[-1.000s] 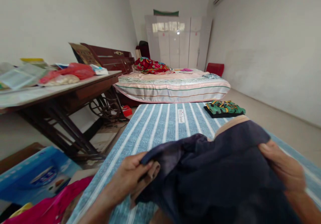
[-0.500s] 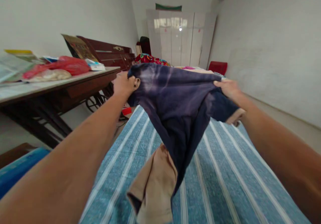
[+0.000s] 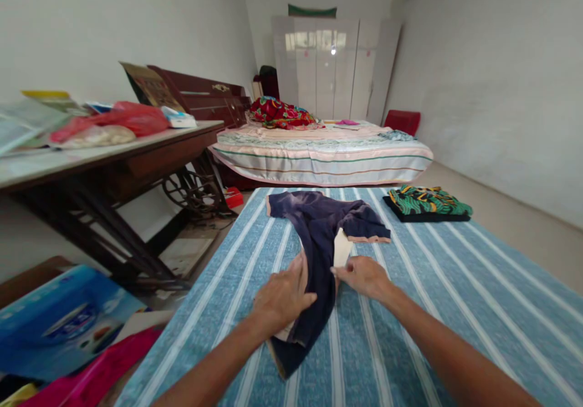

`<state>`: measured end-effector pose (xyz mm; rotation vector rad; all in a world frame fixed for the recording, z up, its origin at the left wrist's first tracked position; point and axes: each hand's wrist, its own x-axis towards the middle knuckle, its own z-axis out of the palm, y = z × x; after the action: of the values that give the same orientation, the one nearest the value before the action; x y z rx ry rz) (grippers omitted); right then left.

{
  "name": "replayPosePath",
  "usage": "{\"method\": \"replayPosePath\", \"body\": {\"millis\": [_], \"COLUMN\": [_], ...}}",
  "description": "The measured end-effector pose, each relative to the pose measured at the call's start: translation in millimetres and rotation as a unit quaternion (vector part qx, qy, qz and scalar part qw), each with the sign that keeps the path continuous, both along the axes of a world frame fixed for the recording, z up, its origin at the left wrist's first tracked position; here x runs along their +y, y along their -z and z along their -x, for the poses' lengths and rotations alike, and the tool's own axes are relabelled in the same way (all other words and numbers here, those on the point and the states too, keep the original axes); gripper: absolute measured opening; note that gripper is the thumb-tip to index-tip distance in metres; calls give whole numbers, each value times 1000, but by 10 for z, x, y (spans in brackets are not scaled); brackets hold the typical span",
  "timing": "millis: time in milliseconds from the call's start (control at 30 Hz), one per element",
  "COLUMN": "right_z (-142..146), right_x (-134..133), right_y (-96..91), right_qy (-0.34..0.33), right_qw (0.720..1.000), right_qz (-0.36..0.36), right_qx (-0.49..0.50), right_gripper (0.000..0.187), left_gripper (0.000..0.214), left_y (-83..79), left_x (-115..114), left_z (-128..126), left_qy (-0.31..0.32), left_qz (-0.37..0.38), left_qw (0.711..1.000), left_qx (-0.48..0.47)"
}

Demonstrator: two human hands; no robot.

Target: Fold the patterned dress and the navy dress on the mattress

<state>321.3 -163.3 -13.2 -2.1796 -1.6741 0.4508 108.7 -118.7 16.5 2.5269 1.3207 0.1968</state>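
A dark navy shirt with tan inner fabric and tan-edged sleeves lies bunched on the blue-and-white striped cloth. Its sleeves spread toward the far edge, and its lower part is gathered and twisted toward me. My left hand rests on the left side of the lower part, fingers stretched forward and thumb apart over the dark fabric. On the opposite side, my right hand pinches the shirt's edge between thumb and fingers. A pale patch of fabric shows just beyond the right fingertips.
A folded green-and-black patterned garment sits on a black one at the far right. Beyond stands a bed with a red floral blanket. To the left are a treadle sewing table and a blue box.
The shirt was held up and stretched between both hands; now it lies on the striped cloth. Both hands have come down and nearer, from its upper part to its lower part.
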Motion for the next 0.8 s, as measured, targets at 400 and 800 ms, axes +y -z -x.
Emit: {"method": "replayPosePath", "body": {"millis": [400,800], "right_z": [178,582], "right_x": [30,-37], "right_y": [287,104], "right_qy": [93,193], "right_qw": [958,832], "right_qz": [38,-106], "right_qx": [267,509], "right_gripper": [32,14], "left_gripper": [20,13], "left_y": [-25,-543], "left_x": [150,145], "left_z": [175,198], "left_qy": [-205,-283], "left_qz": [139,269], "left_qw": [914,675], "left_qx": [-322,-626]}}
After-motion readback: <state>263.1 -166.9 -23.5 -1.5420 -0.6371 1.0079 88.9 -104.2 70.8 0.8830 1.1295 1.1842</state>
